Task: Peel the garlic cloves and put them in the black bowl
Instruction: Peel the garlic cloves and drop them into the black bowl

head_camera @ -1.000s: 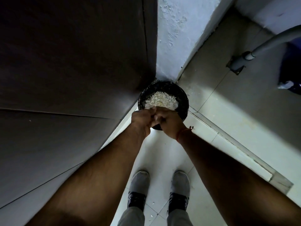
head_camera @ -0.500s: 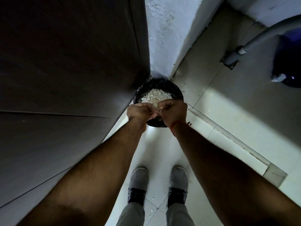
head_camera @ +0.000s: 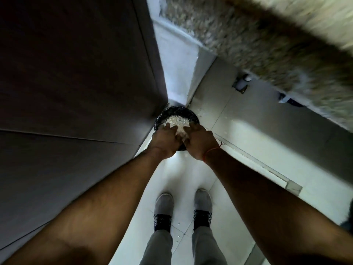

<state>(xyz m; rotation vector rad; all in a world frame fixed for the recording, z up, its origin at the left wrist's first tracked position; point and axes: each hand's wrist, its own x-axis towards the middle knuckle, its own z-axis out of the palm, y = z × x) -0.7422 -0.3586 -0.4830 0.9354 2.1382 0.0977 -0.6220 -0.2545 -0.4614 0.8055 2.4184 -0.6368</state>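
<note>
A black round container [head_camera: 172, 111] stands on the floor in the corner, holding a heap of white papery garlic peel [head_camera: 176, 120]. Both my hands hover right above its near rim. My left hand [head_camera: 165, 141] and my right hand [head_camera: 200, 142] sit side by side with a small gap, fingers stretched forward over the heap. White flakes [head_camera: 181, 133] show in the gap between the hands. No whole garlic clove is visible. The container's near rim is hidden by my hands.
A dark panel [head_camera: 76, 83] fills the left side. A white wall corner [head_camera: 175, 73] rises behind the container. A blurred speckled counter edge [head_camera: 267, 44] juts in at the top right. My shoes [head_camera: 164, 205] stand on pale floor tiles [head_camera: 248, 142] with scattered flakes.
My hands were pressed together with curled fingers; now they have parted slightly and the fingers have straightened over the container. The view has tilted, bringing the counter edge into sight.
</note>
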